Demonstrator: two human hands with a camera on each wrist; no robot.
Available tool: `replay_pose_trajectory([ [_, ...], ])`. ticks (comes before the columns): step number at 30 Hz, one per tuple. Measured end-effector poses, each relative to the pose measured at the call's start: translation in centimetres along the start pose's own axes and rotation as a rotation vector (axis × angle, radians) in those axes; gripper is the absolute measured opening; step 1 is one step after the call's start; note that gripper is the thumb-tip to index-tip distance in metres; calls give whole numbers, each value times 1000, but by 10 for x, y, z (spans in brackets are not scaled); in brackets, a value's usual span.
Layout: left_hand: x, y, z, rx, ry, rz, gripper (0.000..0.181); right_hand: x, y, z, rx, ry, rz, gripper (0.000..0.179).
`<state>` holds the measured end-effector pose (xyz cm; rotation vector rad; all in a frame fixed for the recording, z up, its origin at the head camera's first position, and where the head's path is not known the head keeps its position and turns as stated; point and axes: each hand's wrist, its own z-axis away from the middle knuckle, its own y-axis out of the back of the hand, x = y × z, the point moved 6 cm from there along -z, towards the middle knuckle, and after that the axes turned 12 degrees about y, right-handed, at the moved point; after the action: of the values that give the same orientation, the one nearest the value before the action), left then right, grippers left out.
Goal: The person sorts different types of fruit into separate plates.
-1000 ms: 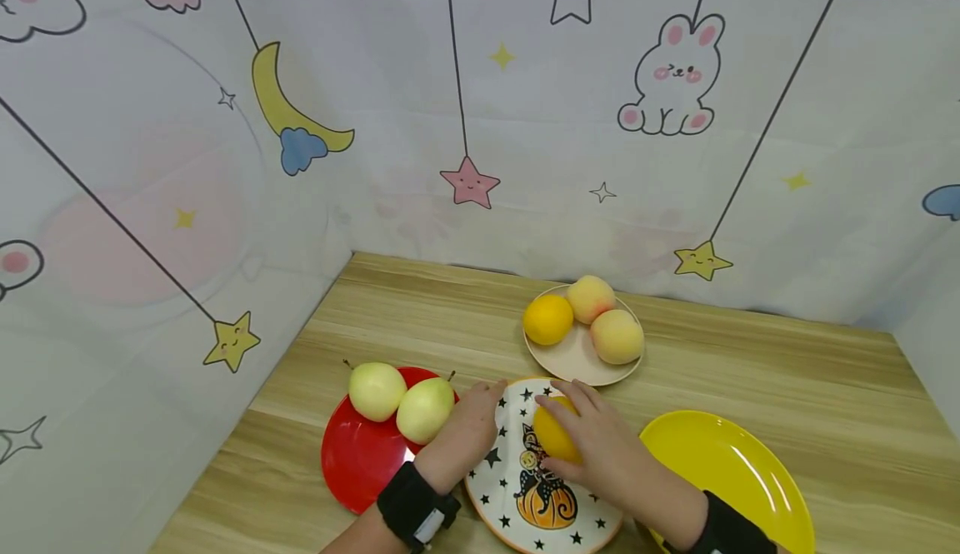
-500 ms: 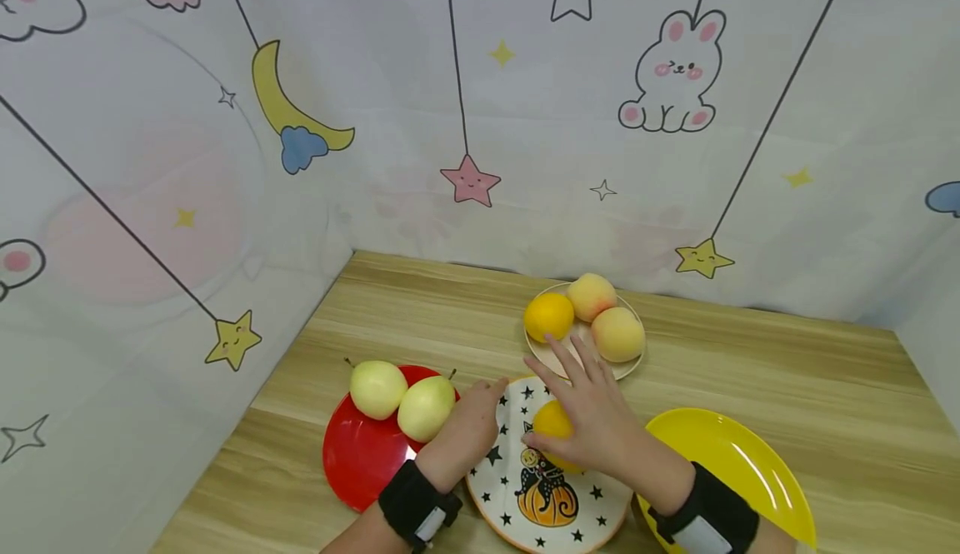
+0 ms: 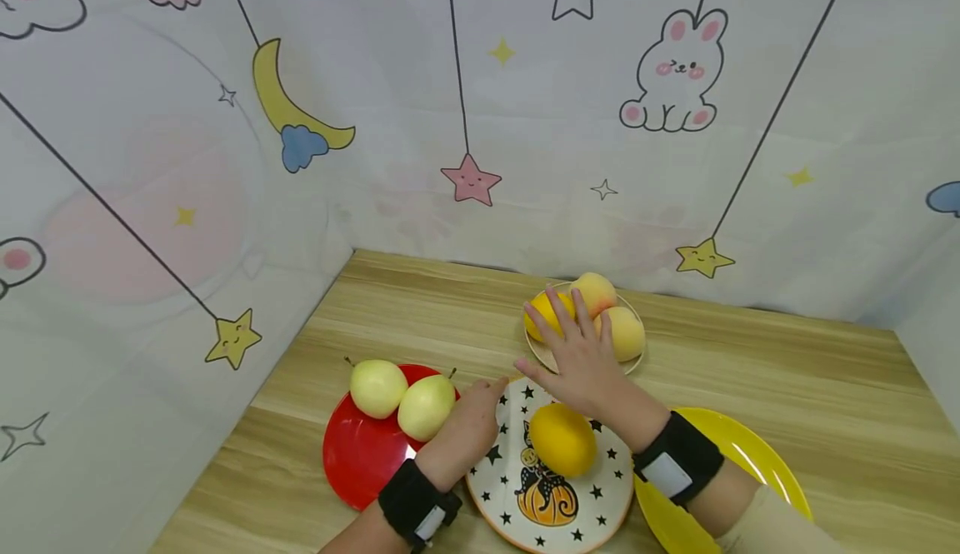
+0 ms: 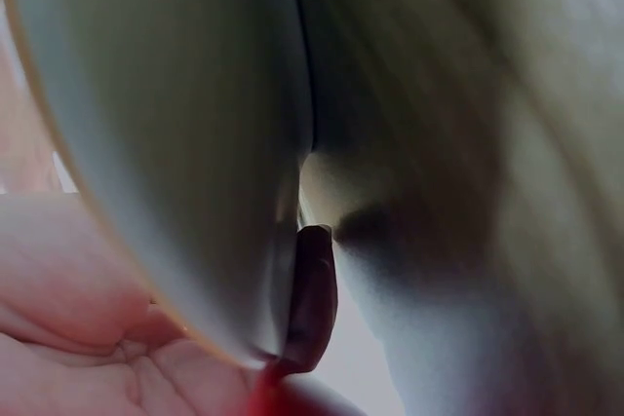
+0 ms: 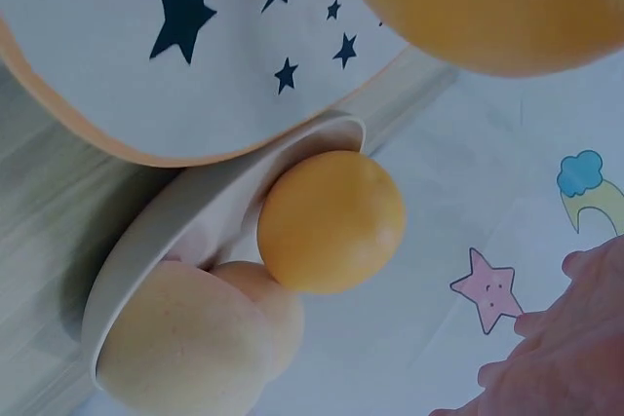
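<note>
My left hand [image 3: 465,431] grips the left rim of a white plate [image 3: 611,487] printed with black stars, a cat and a pumpkin. The left wrist view shows the plate's pale underside [image 4: 175,143], with a finger [image 4: 314,299] behind it. On this plate lies a smooth, oval yellow-orange fruit [image 3: 562,440]. My right hand [image 3: 583,371] spreads its fingers above the far rim and holds nothing. Beyond it is a small cream plate [image 5: 146,241] bearing another yellow-orange fruit [image 5: 331,221] and two peaches [image 3: 621,335], partly covered by that hand in the head view.
To the left, a red plate [image 3: 367,462] carries two pale green round fruits [image 3: 426,408] with stems. A yellow plate [image 3: 738,446] lies at right, partly under the right forearm. Printed cloth walls [image 3: 405,229] rise behind the wooden table [image 3: 420,296].
My right hand has let go of the yellow-orange fruit on the starred plate and moved away toward the cream plate, fingers spreading. The left hand has stayed at the rim.
</note>
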<state>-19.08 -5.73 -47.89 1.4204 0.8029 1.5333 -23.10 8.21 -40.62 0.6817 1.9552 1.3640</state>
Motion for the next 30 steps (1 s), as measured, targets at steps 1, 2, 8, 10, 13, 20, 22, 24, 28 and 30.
replay_pose_trajectory([
  [1,0,0,0,-4,3,8,45,3,0,-2,-6,-7,7,77],
  [2,0,0,0,-8,9,14,44,5,0,-5,-8,-14,7,78],
  [8,-1,-1,-1,-28,39,32,44,18,-3,-20,-36,-55,36,81],
  [10,-1,-1,-1,-30,39,33,44,22,-4,-25,-45,-70,34,83],
  [13,-1,-1,0,-33,45,38,45,26,-6,-30,-60,-96,13,84],
  [20,-2,-2,-1,-33,50,54,44,38,-14,-42,-55,-132,-24,87],
  [22,-2,-3,-1,-33,45,52,44,41,-17,-44,-58,-144,-29,88],
  [24,-2,-3,-2,-36,44,52,44,43,-20,-46,-59,-153,-35,88],
  [28,-2,-3,-2,-33,41,48,44,45,-22,-49,-44,-165,-34,87],
  [30,-2,-3,-2,-27,39,42,44,46,-22,-50,-33,-171,-28,86],
])
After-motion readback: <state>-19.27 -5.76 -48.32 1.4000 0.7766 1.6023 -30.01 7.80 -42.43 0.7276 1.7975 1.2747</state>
